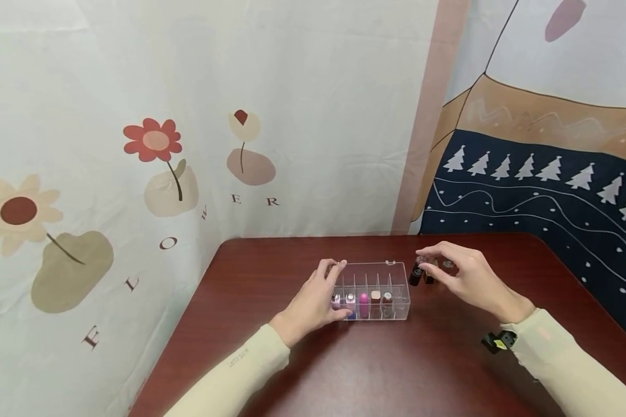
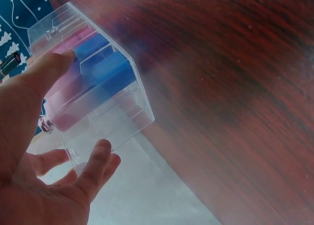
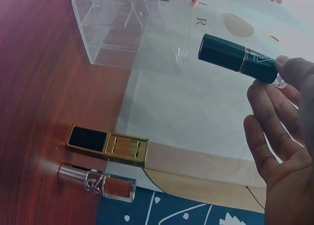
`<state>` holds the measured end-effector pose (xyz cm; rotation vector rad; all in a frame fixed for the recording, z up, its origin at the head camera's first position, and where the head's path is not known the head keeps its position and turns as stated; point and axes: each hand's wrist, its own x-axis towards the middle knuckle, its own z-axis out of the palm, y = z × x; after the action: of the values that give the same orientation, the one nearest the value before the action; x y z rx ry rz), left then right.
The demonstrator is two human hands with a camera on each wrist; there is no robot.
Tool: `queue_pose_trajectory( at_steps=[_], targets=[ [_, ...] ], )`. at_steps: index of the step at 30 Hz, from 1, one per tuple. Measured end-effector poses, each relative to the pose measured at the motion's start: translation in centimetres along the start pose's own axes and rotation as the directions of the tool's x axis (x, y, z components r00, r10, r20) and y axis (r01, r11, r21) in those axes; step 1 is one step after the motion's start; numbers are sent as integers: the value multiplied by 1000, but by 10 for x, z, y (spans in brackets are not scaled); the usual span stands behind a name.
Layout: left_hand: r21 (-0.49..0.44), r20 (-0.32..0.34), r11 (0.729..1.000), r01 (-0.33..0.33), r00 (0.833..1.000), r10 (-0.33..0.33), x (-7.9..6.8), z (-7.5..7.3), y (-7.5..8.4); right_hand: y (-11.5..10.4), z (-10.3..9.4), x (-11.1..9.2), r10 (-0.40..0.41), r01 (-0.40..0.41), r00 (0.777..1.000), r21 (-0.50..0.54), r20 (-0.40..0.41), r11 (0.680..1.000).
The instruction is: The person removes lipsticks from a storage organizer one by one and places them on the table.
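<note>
A clear divided box [image 1: 403, 311] stands on the table, with several lip tubes upright in its slots, among them a bright pink one [image 1: 364, 305]. My left hand [image 1: 313, 298] holds the box at its left end, thumb on the front wall and fingers toward the back. Blue-and-pink tubes [image 2: 105, 70] show through the wall near the thumb in the left wrist view. To the right of the box, my right hand [image 1: 469, 278] pinches a dark lipstick tube [image 3: 228, 52] by its clear end between thumb and fingers. The tube is tilted and raised above the table.
Beneath the right hand stand a gold-and-black lipstick [image 3: 108, 144] and a silver-based lip gloss tube [image 3: 98, 182], side by side on the brown table [image 1: 344, 370]. Printed cloth [image 1: 313, 116] hangs behind and to the left; a dark tree-patterned cloth [image 1: 542, 202] hangs at the right.
</note>
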<state>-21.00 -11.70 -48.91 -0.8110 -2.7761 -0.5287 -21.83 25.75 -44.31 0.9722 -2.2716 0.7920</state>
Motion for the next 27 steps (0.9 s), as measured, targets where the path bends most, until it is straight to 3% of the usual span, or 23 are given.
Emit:
queue_pose_trajectory(
  at_steps=[11, 27],
  targets=[
    [13, 4, 1000, -3, 1000, 3, 0, 1, -1, 9, -8, 1, -32, 30, 999, -49, -30, 998],
    [11, 12, 1000, 6, 1000, -6, 1, 1, -1, 34, -27, -10, 12, -20, 997, -105, -79, 994]
  ],
)
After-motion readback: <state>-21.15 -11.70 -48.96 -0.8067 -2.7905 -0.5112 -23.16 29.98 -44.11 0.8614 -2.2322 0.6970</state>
